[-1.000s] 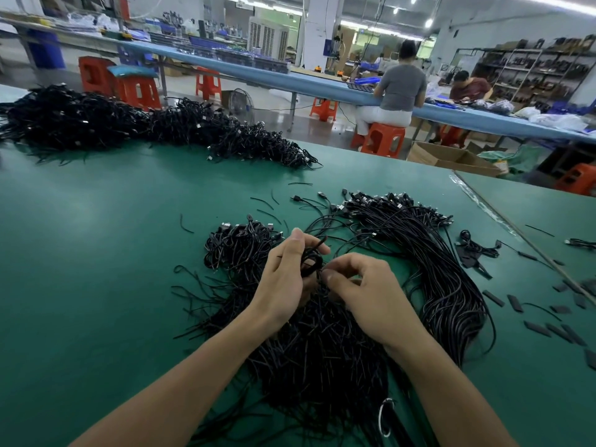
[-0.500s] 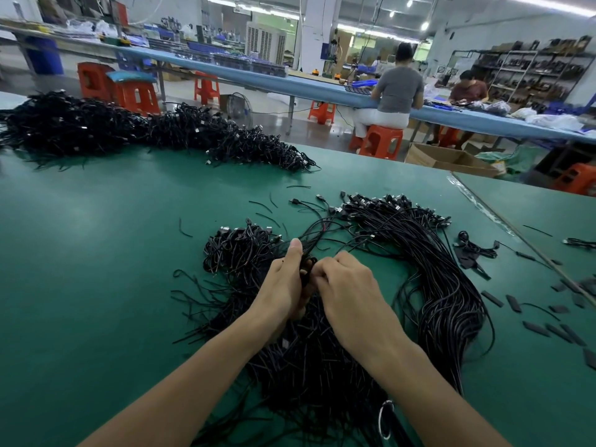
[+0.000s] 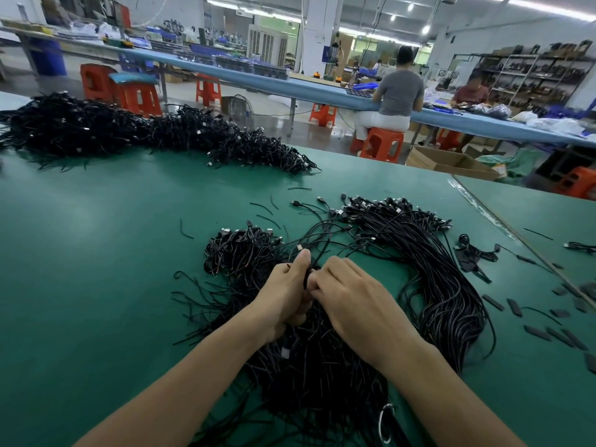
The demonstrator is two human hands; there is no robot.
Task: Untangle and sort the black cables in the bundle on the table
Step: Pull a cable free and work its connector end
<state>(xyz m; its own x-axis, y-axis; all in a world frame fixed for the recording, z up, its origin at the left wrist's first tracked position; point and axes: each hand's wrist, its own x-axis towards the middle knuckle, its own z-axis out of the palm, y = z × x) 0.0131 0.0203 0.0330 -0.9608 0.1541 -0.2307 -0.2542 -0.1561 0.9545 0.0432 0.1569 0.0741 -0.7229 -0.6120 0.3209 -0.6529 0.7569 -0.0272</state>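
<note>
The sorting looks partly done, with the larger share left. On the green worktop (image 3: 96, 253) a combed sheaf (image 3: 445, 285) of cables curves along the right side, its strands running parallel and its plugs gathered together at the far end. That appears to be the finished portion. The bundle (image 3: 309, 366) that is yet to be worked lies directly under the person's forearms. It is a dense black mat with loose ends straggling out to the left, and a clump of plugs sits just beyond the hands. A few single cables (image 3: 309, 204) lie apart between the two groups.

Both hands meet over the middle of the bundle. The left hand (image 3: 283, 295) has its fingers curled in and its thumb (image 3: 301, 261) raised, and it pinches a black strand (image 3: 306, 279) that rises from the tangle. The right hand (image 3: 351, 301) is curled towards the same spot, with its fingertips against that strand. It seems to pinch it too, though the back of the hand hides the actual grip. The step in hand is probably freeing one cable from the mass.

A much longer heap (image 3: 129, 133) of black cables stretches along the far left edge of the worktop, well apart from the hands. Flat black pieces (image 3: 516, 308) are scattered on the right.

The only nearby container is an open cardboard box (image 3: 451, 162) on the floor past the worktop's far edge, and its contents cannot be made out. Blue trays (image 3: 364, 87) sit on the distant bench, too blurred to tell what they hold. No cables are in any container.
</note>
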